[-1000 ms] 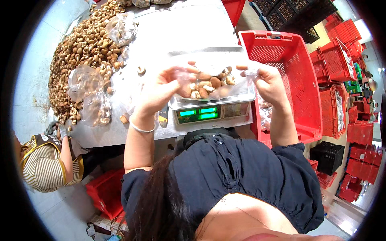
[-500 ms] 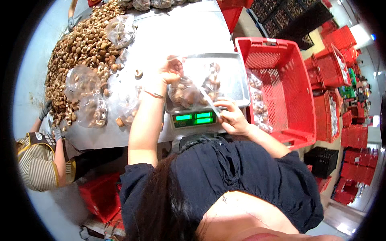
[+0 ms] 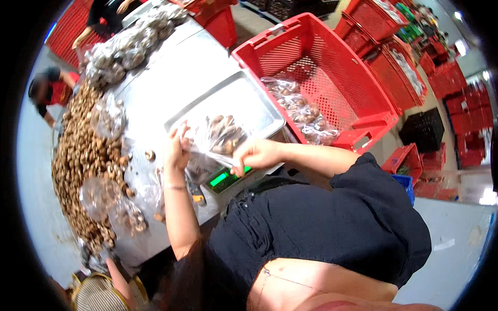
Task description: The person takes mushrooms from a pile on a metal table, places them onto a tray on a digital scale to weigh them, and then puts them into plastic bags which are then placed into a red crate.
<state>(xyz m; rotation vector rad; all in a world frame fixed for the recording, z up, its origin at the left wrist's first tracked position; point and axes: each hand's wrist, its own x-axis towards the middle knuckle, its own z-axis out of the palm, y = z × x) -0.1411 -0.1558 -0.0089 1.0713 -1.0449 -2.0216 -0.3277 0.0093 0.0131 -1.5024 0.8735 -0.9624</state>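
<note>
**Both hands on the bag's plastic, over the scale**

Head view: your left hand (image 3: 177, 150) and right hand (image 3: 255, 154) each pinch the plastic of a clear bag of mushrooms (image 3: 222, 136), pulling strands of film taut between them. The right grip is curled firmly; the left also looks pressed together on the film, though blur hides its exact hold. The bag sits between your hands, over the near side of the scale's metal tray (image 3: 244, 93); you cannot tell whether it rests there or hangs. The red crate (image 3: 345, 75) stands just to the right, with filled bags (image 3: 306, 116) along its near side. Loose mushrooms (image 3: 78, 160) are heaped on the surface (image 3: 161, 85) to your left.

The step in hand looks like gathering or knotting the bag's mouth. The next move calls for drawing the film tight evenly, without tearing it.
</note>
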